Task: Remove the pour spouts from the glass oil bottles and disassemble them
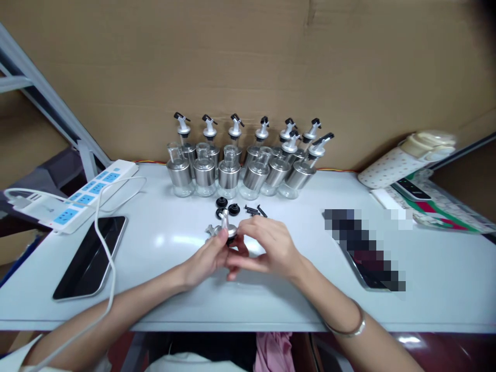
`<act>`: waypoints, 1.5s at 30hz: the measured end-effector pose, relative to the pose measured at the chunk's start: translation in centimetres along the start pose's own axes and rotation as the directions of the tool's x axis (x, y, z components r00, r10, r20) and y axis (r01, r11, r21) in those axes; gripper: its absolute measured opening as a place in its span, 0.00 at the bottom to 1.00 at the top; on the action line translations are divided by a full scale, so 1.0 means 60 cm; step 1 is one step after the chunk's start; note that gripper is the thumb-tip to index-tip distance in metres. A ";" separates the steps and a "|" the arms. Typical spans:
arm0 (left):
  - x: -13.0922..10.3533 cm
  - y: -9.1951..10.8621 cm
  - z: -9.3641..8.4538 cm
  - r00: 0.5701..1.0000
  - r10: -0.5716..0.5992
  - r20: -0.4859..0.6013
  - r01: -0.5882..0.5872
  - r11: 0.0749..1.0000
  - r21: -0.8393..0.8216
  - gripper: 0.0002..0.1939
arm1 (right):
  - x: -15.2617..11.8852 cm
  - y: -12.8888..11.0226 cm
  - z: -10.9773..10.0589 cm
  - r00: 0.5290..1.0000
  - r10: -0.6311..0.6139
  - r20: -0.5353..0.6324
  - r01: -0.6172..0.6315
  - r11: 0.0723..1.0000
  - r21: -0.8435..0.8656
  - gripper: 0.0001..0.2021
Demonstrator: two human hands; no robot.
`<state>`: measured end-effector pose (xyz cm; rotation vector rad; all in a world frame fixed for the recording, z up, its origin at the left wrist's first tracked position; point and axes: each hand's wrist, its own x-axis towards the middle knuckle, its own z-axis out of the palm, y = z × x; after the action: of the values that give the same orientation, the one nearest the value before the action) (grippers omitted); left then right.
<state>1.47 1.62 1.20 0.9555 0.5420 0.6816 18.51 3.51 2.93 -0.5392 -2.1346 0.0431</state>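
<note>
My left hand (205,262) is closed on a silver pourer spout (231,231) with a dark underside, held just above the table. My right hand (278,247) is beside it, index finger curved to the spout's rim and thumb stretched out below. The two hands' fingers overlap, so some tips are hidden. Another silver spout piece (211,230) lies behind my left thumb. Just beyond are several round black stoppers (234,209) and several small black levers (262,211).
Glass-and-steel bottles (228,178) stand in rows at the back, several with pourers. A power strip (93,194), white cable (104,243) and black phone (93,258) are left. Right are a partly blurred dark device (364,274) and a leaning dotted flask (399,163).
</note>
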 end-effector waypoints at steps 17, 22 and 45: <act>-0.004 0.005 -0.010 0.992 -0.018 0.122 -0.013 0.968 0.252 0.33 | -0.003 -0.010 0.014 0.999 0.022 -0.044 -0.031 0.977 -0.211 0.02; -0.010 0.014 -0.007 0.989 0.124 0.081 -0.145 0.915 0.376 0.27 | 0.000 -0.007 0.003 0.995 0.050 -0.091 -0.060 0.992 -0.107 0.01; 0.005 0.047 -0.043 0.581 0.579 0.572 -0.261 -0.533 0.805 0.16 | 0.008 0.000 -0.012 0.841 0.516 0.165 -0.541 0.812 0.219 0.14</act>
<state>-0.91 4.38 2.39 3.0503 0.8366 1.2384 18.83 3.56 3.71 -0.9770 -1.9649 0.6668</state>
